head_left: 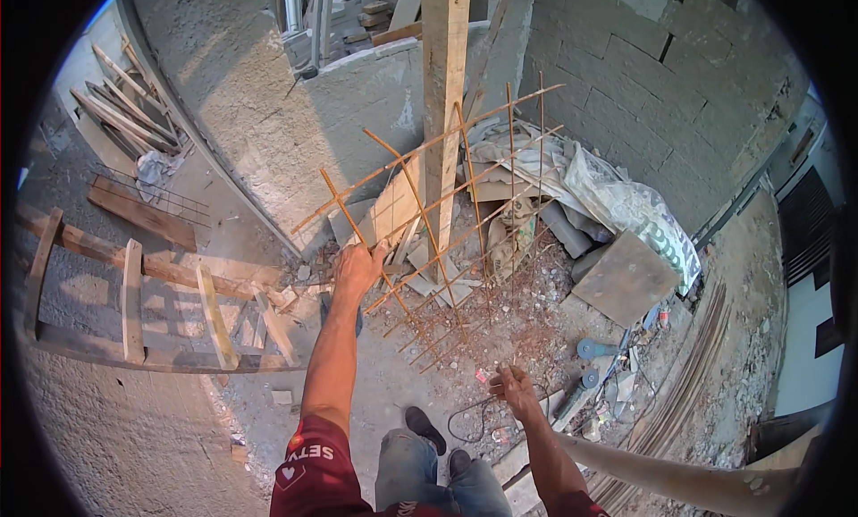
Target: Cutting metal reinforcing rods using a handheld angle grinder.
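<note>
A rusty steel rebar mesh (437,248), made of crossed thin rods, slants up in front of me. My left hand (359,269) is closed around one of its rods at the left side of the grid. The mesh passes in front of a wooden post (442,97). Lower and to the right, my right hand (516,393) hangs apart from the mesh, its fingers loosely bent and slightly apart, with nothing visible in them. Close to it on the ground lie two angle grinders, one teal (597,348) and one dark (581,394).
A wooden ladder (132,302) lies at left. Behind the mesh are sacks and plastic sheeting (617,200), with a square board (628,278) in front. Long thin rods (688,387) and a thick pole (670,463) lie at right. Block walls (643,79) stand behind; rubble covers the ground.
</note>
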{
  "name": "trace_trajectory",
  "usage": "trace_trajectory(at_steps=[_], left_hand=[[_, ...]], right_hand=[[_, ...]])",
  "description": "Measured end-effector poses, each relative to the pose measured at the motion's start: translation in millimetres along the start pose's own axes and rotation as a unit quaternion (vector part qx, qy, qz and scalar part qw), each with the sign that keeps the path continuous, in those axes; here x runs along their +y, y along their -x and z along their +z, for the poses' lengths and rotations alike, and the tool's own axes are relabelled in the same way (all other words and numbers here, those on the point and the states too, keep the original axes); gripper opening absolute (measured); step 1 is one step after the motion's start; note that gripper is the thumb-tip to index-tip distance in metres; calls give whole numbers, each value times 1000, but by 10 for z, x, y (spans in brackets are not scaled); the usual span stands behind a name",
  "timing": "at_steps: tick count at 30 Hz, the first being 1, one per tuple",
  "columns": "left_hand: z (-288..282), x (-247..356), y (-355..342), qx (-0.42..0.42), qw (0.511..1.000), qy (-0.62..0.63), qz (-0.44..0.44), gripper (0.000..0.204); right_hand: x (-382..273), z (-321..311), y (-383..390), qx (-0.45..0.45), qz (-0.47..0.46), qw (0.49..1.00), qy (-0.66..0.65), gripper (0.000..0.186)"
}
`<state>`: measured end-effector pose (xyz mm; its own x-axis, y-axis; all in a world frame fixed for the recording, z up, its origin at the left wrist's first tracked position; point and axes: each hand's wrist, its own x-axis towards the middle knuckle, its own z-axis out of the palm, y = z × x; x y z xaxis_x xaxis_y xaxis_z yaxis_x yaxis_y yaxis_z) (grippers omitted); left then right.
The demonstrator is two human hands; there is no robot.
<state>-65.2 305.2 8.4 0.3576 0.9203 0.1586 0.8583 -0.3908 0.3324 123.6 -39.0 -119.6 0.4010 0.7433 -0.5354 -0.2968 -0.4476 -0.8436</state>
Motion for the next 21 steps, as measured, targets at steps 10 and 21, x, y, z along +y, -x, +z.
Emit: trace_trajectory(at_steps=[10,21], left_hand=[[316,-149,-23,70,997,36,9,67],[493,-383,-301,128,984,39,122,54]], right_hand=[[-3011,603,-2246,193,-438,878,-21,50],[-3131,912,-2967,164,-338,927,-23,68]])
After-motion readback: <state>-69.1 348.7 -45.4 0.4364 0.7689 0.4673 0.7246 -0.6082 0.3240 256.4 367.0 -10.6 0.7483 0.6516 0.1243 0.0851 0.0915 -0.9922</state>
